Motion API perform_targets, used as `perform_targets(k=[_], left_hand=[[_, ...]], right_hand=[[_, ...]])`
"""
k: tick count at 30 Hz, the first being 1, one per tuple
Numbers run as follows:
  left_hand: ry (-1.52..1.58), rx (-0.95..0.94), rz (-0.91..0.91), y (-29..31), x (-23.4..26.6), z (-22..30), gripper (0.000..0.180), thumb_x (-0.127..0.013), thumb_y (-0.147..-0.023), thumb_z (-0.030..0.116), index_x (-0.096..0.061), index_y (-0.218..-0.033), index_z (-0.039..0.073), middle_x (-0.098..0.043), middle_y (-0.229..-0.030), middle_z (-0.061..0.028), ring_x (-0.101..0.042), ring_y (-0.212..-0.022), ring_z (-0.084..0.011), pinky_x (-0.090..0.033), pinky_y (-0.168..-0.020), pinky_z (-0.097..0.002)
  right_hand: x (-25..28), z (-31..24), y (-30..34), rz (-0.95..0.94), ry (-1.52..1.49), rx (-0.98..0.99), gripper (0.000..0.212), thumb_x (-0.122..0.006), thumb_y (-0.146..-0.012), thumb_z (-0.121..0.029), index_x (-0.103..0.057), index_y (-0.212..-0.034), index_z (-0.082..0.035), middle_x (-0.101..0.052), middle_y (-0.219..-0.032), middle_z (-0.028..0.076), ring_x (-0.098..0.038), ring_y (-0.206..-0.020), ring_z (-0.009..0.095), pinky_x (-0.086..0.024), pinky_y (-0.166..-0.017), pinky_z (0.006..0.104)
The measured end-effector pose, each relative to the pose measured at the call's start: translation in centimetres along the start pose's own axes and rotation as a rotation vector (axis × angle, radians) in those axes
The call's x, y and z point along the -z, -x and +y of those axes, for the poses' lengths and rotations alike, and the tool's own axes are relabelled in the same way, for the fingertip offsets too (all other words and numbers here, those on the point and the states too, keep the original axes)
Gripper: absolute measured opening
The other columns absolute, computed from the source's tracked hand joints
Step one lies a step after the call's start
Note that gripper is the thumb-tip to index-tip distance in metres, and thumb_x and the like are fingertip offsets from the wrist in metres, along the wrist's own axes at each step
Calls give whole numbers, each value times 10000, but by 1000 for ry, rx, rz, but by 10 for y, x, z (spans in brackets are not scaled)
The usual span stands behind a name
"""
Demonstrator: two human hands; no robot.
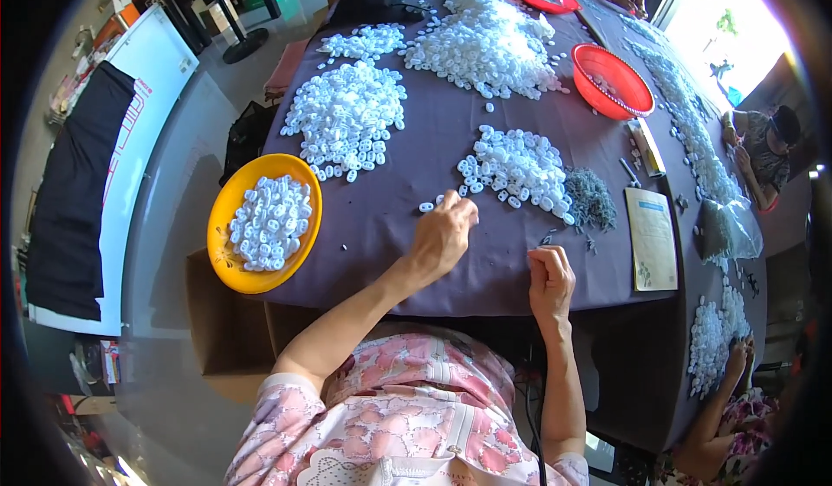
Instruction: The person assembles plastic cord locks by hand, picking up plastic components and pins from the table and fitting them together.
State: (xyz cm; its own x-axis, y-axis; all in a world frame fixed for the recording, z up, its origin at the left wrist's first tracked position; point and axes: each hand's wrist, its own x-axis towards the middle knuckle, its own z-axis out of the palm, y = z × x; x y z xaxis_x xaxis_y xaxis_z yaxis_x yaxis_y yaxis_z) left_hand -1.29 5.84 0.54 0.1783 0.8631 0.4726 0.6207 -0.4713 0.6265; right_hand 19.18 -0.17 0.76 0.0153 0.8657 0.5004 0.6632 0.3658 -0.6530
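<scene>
My left hand (440, 233) is over the near part of the dark tablecloth, its fingers curled together beside a few loose white oval pieces with holes (425, 207). What it holds, if anything, is hidden. To its right, my right hand (552, 285) is closed in a pinch near the table's front edge; I cannot make out anything between the fingertips. Just beyond my hands lies a small pile of the same white plastic pieces (520, 164). A heap of small grey-green slivers (591, 200) touches its right side, with a few scattered toward my right hand.
At the left edge sits a yellow dish (227, 265) of white pieces. Larger white piles (347, 109) spread farther back. A red basket (589, 57), a beige booklet (652, 242) and a pen-like stick (630, 172) lie to the right. Other people (767, 144) sit around the tables.
</scene>
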Motion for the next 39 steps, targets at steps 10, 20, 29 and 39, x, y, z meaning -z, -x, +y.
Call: perform_targets(k=[10, 20, 29, 39], left_hand=[[772, 607, -290, 47, 16, 28, 167, -530, -944, 162, -590, -888, 17, -569, -694, 1, -532, -553, -55, -455, -476, -207], [783, 602, -336, 51, 13, 27, 138, -553, -924, 133, -620, -907, 14, -631, -739, -12, -529, -547, -45, -457, -487, -207], [701, 567, -300, 51, 13, 33, 100, -564, -901, 85, -625, -912, 6, -651, -749, -30, -544, -550, -64, -464, -509, -220], [535, 433, -295, 52, 12, 34, 86, -567, -891, 54, -616, -924, -8, -627, -738, -34, -550, -554, -65, -471, -510, -221]], right_hand=[[-34, -33, 8, -243, -510, -185, 132, -588, -792, 124, -609, -865, 16, -594, -809, 65, -612, -702, 122, -480, -618, 232], [-35, -29, 13, -258, -740, -401, 121, -599, -815, 107, -606, -881, 6, -616, -813, 28, -612, -738, 84, -503, -669, 213], [-34, -26, 12, -256, -749, -424, 114, -592, -829, 93, -602, -896, 1, -626, -800, 25, -617, -721, 79, -510, -643, 212], [-28, -28, 5, -320, -505, -179, 150, -599, -786, 112, -609, -883, -2, -609, -802, 59, -651, -730, 126, -506, -622, 230]])
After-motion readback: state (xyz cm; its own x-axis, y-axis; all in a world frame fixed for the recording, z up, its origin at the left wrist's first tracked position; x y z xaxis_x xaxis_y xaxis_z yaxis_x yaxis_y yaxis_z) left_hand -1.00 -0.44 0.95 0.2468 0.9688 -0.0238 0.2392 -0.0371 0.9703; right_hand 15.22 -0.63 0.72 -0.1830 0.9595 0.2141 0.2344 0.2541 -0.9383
